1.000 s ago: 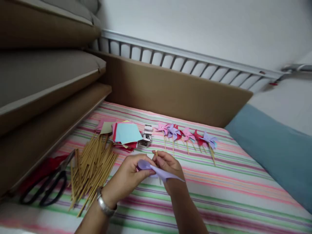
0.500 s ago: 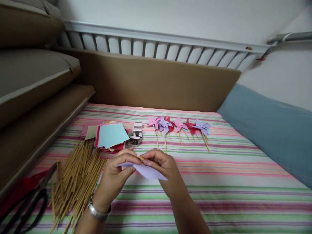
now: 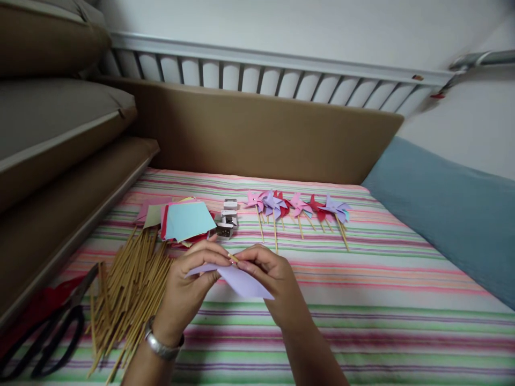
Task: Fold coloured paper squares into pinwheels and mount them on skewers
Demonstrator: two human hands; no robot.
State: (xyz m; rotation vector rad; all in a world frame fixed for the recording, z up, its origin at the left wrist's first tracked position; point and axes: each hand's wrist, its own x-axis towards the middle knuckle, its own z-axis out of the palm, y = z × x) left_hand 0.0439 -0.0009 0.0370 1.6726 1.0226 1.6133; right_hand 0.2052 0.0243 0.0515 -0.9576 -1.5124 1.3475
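My left hand, with a silver bracelet at the wrist, pinches a lilac paper piece between thumb and fingers. Facing it, my right hand is closed at the paper's upper edge, thumb and forefinger on the tip of a wooden stick. A small pale spot shows where stick and paper meet; the rest of the stick is hidden. The paper's loose part curves down below both hands. Just beyond the left fingers lie stacked paper squares, light blue on top.
Several pinwheels in pink, lilac and red lie in a row behind. Small open boxes stand beside the paper. Loose wooden sticks and black-handled scissors lie at left. Stacked cushions border the left; a brown panel borders the back.
The view has shifted slightly, so the background sits a little further right. My left fingers have moved slightly, and more of the stick's tip shows between the hands.
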